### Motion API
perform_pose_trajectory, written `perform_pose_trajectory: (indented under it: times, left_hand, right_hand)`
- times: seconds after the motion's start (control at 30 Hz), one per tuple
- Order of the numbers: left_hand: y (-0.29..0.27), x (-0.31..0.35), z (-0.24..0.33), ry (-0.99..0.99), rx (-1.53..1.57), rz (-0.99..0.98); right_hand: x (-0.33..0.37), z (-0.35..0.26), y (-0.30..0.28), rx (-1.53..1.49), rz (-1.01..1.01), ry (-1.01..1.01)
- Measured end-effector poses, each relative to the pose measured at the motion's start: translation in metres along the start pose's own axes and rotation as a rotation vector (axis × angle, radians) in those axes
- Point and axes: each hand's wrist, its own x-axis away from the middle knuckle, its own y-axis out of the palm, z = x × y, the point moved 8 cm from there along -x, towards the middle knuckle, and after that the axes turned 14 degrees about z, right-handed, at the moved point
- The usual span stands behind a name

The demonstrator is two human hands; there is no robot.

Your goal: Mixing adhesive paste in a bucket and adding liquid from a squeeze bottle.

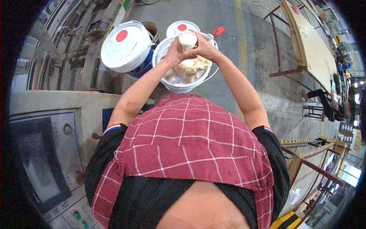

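Note:
Both of my hands are raised over an open white bucket. My left hand and my right hand curl round the two sides of a white, round-topped, cup-like piece. Its upper end faces me, and its lower part is partly hidden by my fingers. Below my hands, the bucket holds a crumpled cream-coloured cloth or sheet and several pale lumps, whose kind I cannot make out. The bucket's wire handle hangs down on its right side.
A large lidded bucket with a red dot stands to the left, a dark open bucket behind it. Another lidded bucket is beyond. A red-handled tool lies by the rim. A machine panel is at left; a table at right.

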Motion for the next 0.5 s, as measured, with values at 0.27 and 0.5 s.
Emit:
perform_pose_trajectory:
  times: [0.27, 0.5]
  left_hand:
    - [0.001, -0.007, 0.038, -0.074, -0.100, -0.162]
    - [-0.001, -0.013, 0.026, -0.092, -0.277, -0.186]
  right_hand:
    - [-0.007, -0.011, -0.022, 0.304, 0.081, -0.049]
    - [-0.012, -0.022, -0.021, 0.552, 0.132, -0.140]
